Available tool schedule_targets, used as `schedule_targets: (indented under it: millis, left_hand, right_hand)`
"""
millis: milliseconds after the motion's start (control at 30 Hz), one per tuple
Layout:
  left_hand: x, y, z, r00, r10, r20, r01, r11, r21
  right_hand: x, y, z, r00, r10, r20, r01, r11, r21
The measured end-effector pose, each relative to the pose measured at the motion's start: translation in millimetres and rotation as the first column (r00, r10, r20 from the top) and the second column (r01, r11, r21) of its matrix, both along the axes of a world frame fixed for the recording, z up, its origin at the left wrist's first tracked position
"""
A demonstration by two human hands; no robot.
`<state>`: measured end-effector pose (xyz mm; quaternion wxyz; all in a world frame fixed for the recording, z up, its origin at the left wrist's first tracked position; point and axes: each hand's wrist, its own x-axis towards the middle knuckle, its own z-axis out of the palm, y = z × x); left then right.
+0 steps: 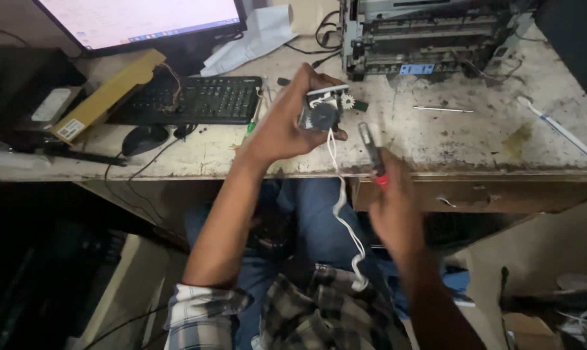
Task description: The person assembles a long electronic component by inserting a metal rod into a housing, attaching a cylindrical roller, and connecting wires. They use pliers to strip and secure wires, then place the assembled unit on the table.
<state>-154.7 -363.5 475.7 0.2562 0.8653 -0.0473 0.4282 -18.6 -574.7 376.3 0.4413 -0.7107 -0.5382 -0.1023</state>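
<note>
Gear unit held up over the bench edge, pliers beside it.

Behind, on the bench: stripped printer, monitor, keyboard, mouse — all well apart from the hands. Left hand raised, fingers curled shut around a small gear unit — white frame, dark gear facing the camera, smaller white gear at its right side. Right hand just below and right, closed on red-handled pliers, tips pointing up near the unit, apparently not touching. White cable dangling from the unit down to the lap. Likely light and rigid, but plastic teeth look fragile; best gripped by the frame, clear of the gears, without tugging the soft cable.
</note>
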Motion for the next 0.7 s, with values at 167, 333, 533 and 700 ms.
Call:
schedule_targets:
  millis: [167,333,533,700]
  left_hand:
    - [2,-5,2,0.999,-0.016,-0.03,0.016,1.0,-0.016]
    - [3,-9,6,1.0,-0.023,0.02,0.023,1.0,0.015]
    - [5,-7,10,0.999,0.019,-0.035,-0.021,0.998,-0.054]
    - [4,0,9,0.995,-0.085,0.058,0.097,0.959,-0.267]
  right_hand:
    - [63,-6,29,0.947,-0.106,0.302,0.143,0.985,-0.101]
    - [125,26,41,0.825,-0.179,0.536,0.321,0.929,-0.183]
    - [147,37,35,0.831,-0.158,0.534,0.294,0.939,-0.18]
    - [140,34,39,0.827,-0.171,0.536,0.36,0.893,-0.269]
